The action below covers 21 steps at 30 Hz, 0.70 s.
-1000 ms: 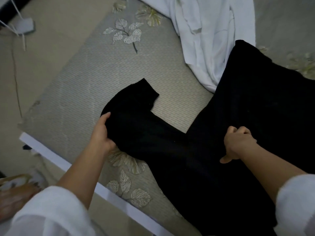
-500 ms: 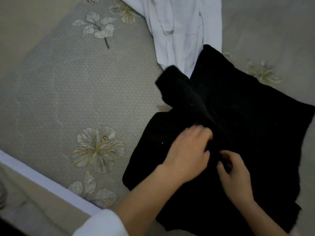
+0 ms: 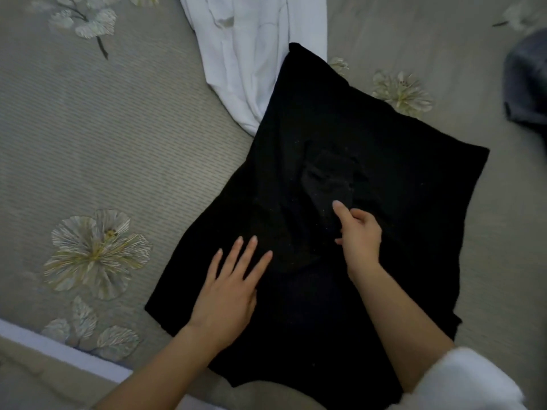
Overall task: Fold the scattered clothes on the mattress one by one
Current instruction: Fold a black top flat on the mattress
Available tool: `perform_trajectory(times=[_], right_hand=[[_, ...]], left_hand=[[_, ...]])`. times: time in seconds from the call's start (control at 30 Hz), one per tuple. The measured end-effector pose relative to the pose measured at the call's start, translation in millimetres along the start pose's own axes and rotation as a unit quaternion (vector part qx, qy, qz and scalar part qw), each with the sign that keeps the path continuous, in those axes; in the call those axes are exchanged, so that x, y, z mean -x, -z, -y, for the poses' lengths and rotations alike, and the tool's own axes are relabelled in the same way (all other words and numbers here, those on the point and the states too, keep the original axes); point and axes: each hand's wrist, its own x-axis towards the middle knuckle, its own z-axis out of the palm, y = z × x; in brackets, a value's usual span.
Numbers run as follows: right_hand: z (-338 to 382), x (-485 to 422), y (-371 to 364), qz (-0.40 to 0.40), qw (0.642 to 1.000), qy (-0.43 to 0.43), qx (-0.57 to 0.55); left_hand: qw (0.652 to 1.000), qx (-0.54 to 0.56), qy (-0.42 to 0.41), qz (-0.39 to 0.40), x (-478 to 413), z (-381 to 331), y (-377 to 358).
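Black garment [image 3: 370, 143] near mattress [image 3: 103, 143] front edge, open surface leftward. Left hand [image 3: 228, 288] flat on it, released; right hand [image 3: 359, 232] curled on cloth, grasp not discernible. White garment [image 3: 251, 54] touching far corner.

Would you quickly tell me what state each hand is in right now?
Left hand: open, flat on the black garment.
Right hand: forefinger out over the garment; whether it pinches cloth cannot be told.

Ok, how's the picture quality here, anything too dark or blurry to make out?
Head view: dim light, so the black garment reads as one dark mass, folds barely visible; the grey cloth at the picture's right edge is blurred; left hand and right hand look sharp.
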Motion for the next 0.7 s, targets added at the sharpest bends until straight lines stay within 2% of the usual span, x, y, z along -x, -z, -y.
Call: perform_trajectory(times=[0.13,0.17,0.23,0.3,0.33,0.37,0.43,0.53,0.57,0.63,0.7], right_hand=[[26.3,-27.1,-14.2,-0.013,0.994,-0.039,-0.106],[34.5,-28.3,-11.8,-0.021,0.993,-0.016,-0.113],[47.5,-29.5,1.3,-0.061,0.990,0.091,-0.087],[54.2,-29.2,23.6,-0.102,0.972,0.194,-0.086],[52.9,-32.8,37.3,-0.123,0.964,0.217,-0.092],[48.9,-38.6,51.9,-0.145,0.962,0.210,-0.098],[35.2,-53.6,77.2,-0.166,0.971,0.130,-0.114],[9.1,-72.1,98.6,-0.066,0.979,-0.081,-0.177],[5.9,-74.3,101.4,-0.045,0.977,-0.113,-0.178],[5.5,-80.6,103.4,-0.049,0.980,-0.092,-0.168],[9.3,-83.5,105.7,-0.099,0.978,-0.030,-0.179]], left_hand=[[1.000,-0.015,0.024,0.009,0.2,-0.2,-3.3],[0.999,-0.017,0.027,0.007,-0.3,-0.6,-4.9],[0.999,-0.009,0.034,-0.004,-1.5,-2.6,-4.3],[0.999,0.012,0.035,-0.014,-1.9,-8.7,0.2],[0.999,0.019,0.027,-0.015,-2.3,-12.8,3.1],[1.000,0.024,0.012,-0.009,-3.0,-17.7,4.5],[0.999,0.029,-0.023,0.020,-3.4,-28.3,7.6],[0.995,0.040,-0.063,0.059,-4.5,-34.7,0.5],[0.995,0.043,-0.065,0.059,-5.7,-34.5,0.8],[0.999,0.018,-0.048,0.018,-11.2,-31.6,5.3],[0.999,0.022,0.008,-0.031,-19.3,-25.4,11.0]])
